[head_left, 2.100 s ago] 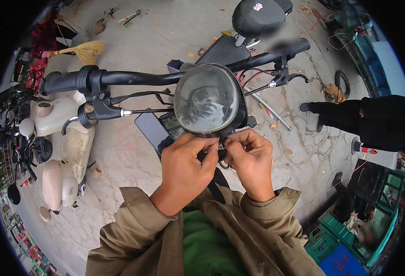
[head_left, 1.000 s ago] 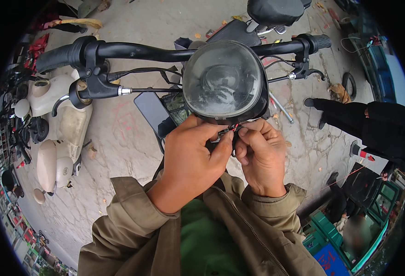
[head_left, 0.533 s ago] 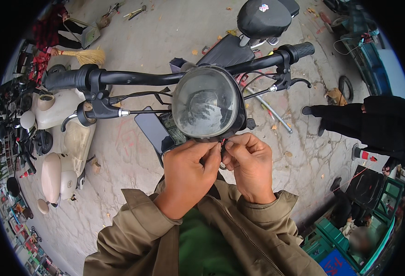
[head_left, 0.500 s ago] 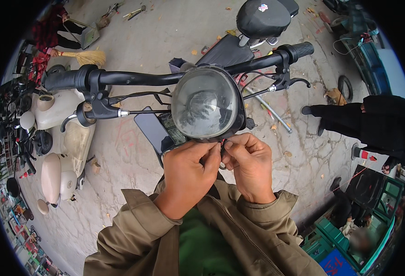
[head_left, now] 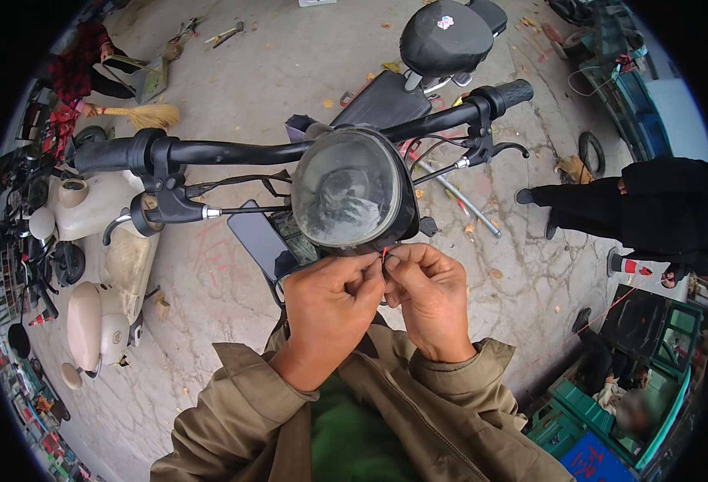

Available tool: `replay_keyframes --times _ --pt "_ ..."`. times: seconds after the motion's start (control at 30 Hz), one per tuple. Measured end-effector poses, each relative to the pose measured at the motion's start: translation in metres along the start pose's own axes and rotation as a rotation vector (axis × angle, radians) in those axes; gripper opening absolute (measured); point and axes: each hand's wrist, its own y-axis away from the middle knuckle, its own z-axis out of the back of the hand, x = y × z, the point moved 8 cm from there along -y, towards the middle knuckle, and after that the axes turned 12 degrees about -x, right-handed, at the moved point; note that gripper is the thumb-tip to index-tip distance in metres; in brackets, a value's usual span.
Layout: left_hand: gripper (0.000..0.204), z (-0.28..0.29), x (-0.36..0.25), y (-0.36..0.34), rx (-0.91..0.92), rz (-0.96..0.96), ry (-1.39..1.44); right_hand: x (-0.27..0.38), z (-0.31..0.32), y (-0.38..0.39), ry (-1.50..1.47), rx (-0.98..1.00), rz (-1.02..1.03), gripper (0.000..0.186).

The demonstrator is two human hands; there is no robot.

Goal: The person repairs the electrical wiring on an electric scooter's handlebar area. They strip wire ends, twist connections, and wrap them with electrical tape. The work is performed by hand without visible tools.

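Observation:
Just below the round headlight (head_left: 346,189) of a two-wheeler, my hands meet at a thin red wire (head_left: 384,253) with something dark beside it. My left hand (head_left: 326,305) is closed, thumb and forefinger pinching at the wire. Thumb against fingers, my right hand (head_left: 430,301) pinches at the same spot from the other side. The fingertips hide most of what they hold. Behind the headlight runs the black handlebar (head_left: 237,153), with a left brake lever (head_left: 118,225) and a right brake lever (head_left: 511,149). A phone-like dark slab (head_left: 259,241) sits left of the headlight.
A cream scooter (head_left: 125,257) stands at the left. Behind the handlebar is a black seat (head_left: 446,36). A person sweeps with a broom (head_left: 153,116) at far left; a person in black (head_left: 667,205) stands at right. A metal tube (head_left: 470,205) and a tyre (head_left: 591,153) lie on the ground.
The headlight and handlebar sit slightly further left in view, and the handlebar is tilted a little more. My fingertips stay together at the wire, with the right fingers slightly shifted.

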Motion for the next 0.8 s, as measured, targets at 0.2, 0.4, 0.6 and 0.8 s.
replay_keyframes --times 0.2,0.4,0.6,0.8 --pt "0.011 0.0 -0.001 -0.003 0.091 0.032 0.041 0.001 0.001 0.001 0.011 0.02 0.003 0.009" --pt "0.011 0.0 -0.002 -0.003 0.092 -0.027 -0.052 0.0 0.0 0.002 0.037 0.065 -0.017 0.013" --pt "0.009 0.005 -0.016 -0.006 0.023 -0.191 -0.135 0.005 -0.003 0.004 0.071 0.068 0.006 0.013" --pt "0.011 0.005 -0.03 -0.008 0.022 -0.328 -0.205 0.009 -0.001 0.007 0.147 0.042 0.092 0.014"
